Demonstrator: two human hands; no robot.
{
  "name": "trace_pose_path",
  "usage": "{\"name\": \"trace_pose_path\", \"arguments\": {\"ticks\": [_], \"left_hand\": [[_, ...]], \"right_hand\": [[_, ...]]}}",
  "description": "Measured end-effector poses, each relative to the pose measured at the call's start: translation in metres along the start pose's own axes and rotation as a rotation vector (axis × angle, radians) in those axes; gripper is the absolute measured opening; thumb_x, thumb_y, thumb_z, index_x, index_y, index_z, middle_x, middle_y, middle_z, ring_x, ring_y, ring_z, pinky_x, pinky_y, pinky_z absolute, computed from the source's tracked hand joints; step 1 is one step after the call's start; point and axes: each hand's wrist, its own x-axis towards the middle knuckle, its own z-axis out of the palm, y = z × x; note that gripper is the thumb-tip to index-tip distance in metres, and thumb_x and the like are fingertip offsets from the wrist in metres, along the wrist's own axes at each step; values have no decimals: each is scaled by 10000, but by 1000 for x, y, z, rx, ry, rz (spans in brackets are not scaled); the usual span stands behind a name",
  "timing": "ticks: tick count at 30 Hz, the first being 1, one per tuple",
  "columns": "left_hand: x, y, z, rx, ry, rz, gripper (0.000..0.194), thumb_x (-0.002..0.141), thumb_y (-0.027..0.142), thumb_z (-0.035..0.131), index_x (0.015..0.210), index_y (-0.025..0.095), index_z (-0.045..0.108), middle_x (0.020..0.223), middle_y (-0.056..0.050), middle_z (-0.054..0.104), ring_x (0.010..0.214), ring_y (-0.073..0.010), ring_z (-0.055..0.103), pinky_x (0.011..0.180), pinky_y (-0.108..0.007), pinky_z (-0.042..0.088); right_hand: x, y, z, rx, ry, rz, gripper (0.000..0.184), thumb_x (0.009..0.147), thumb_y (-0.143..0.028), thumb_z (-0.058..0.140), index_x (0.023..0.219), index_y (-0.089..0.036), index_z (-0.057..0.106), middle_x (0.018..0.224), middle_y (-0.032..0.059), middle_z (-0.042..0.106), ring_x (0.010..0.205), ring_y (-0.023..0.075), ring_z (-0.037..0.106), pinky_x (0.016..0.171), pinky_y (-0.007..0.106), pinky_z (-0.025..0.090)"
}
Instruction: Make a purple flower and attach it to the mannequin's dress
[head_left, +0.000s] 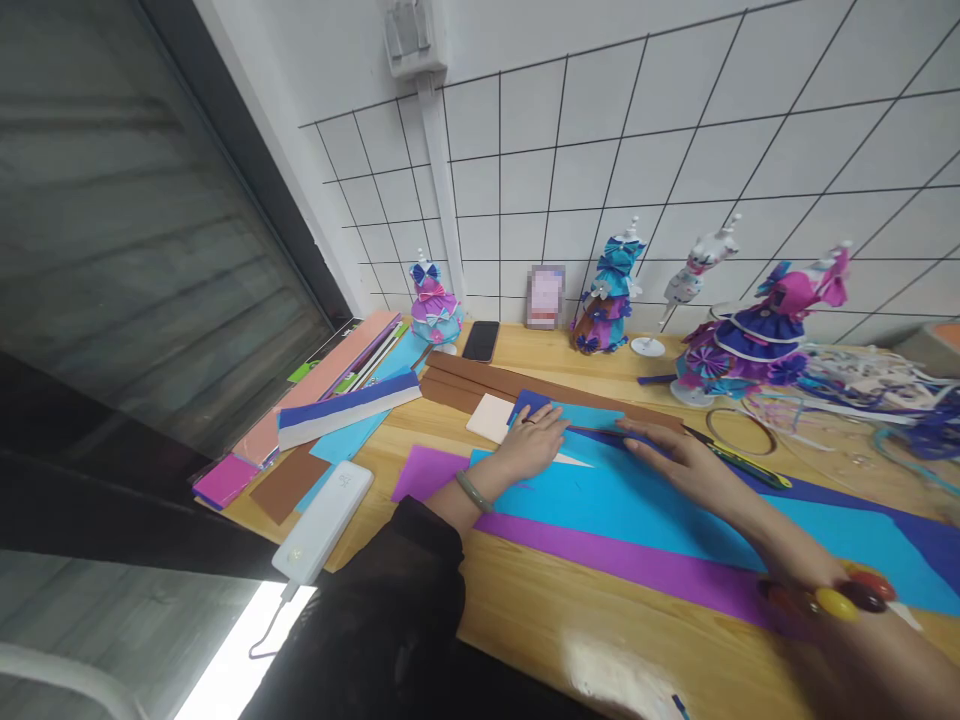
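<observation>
Light-blue sheet (600, 505) flat on wooden table (540, 600), long axis left to right, sloping down rightward in view. Left hand (534, 442) flat over left end, fingers ungrasping; right hand (679, 460) near far edge, grip indeterminable.

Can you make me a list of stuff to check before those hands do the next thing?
1. Left hand down on the wide, bright blue, paper-like sheet and the pieces around its far edge: ok.
2. Right hand pinching something: cannot tell; the fingertips are too small to make out.
3. Slim green-and-black tool, like a craft knife, out of both hands: ok, it lies beyond the right forearm.
4. Its blade tucked in: cannot tell.
5. Nothing under the bright blue sheet: not ok, a purple paper-like sheet sticks out beneath it.
6. White, oblong plastic power bank well away from the table's edge: not ok, one end reaches it.
</observation>
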Motion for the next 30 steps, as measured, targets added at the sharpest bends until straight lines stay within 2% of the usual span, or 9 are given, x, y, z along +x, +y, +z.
{"name": "trace_pose_path", "arguments": {"ticks": [6,10,13,15,17,20,25,30], "left_hand": [[2,-2,-8,-128,-29,-24,387,904,346,260,1224,236,447,1401,-44,331,1304,-154,241,1050,-406,222],[5,-7,-18,-228,66,-52,370,890,374,305,1157,226,516,1358,-45,393,1263,-172,302,1020,-370,278],[3,-16,-31,-277,118,-55,351,875,374,357,1109,205,557,1225,-59,520,1153,-179,415,971,-338,332],[-1,-23,-42,-305,72,-39,320,849,381,417,1036,195,599,1072,-56,599,1038,-177,492,921,-315,367],[-5,-29,-50,-333,-29,-1,287,808,396,488,966,200,625,959,-37,630,942,-175,530,852,-292,398],[-9,-33,-57,-354,-61,-1,289,774,412,532,956,206,622,885,-24,626,876,-167,539,785,-268,406],[-3,-35,-50,-369,34,-81,214,721,386,597,801,189,620,798,-19,586,830,-152,520,749,-251,379],[0,-54,-41,-414,48,-210,283,739,434,555,653,164,550,626,17,525,636,-106,489,585,-215,343]], "right_hand": [[-39,-5,-7,-119,-84,-87,351,829,-413,463,1074,-213,616,1076,69,652,994,225,595,855,384,483],[-62,-10,-9,-227,-100,-133,325,848,-378,441,1041,-203,637,1057,80,653,972,222,595,846,365,490],[-76,-13,-11,-288,-115,-141,311,854,-368,434,1026,-217,645,1055,80,651,960,232,597,828,367,498],[-81,-15,-11,-312,-122,-148,311,869,-354,408,1024,-227,646,1062,77,649,961,234,595,827,375,496],[-83,-18,-10,-314,-112,-162,319,880,-346,385,1020,-228,646,1055,75,651,957,232,594,828,378,493],[-78,-26,-8,-284,-101,-185,319,881,-348,387,1034,-221,636,1042,74,653,957,226,590,822,372,493],[-52,-37,-2,-241,-105,-198,314,876,-349,401,1056,-211,618,1056,66,651,970,207,590,845,360,481],[-8,-16,6,-308,-4,-192,313,868,-329,397,1052,-195,612,1051,71,654,937,206,609,824,346,485]]}}
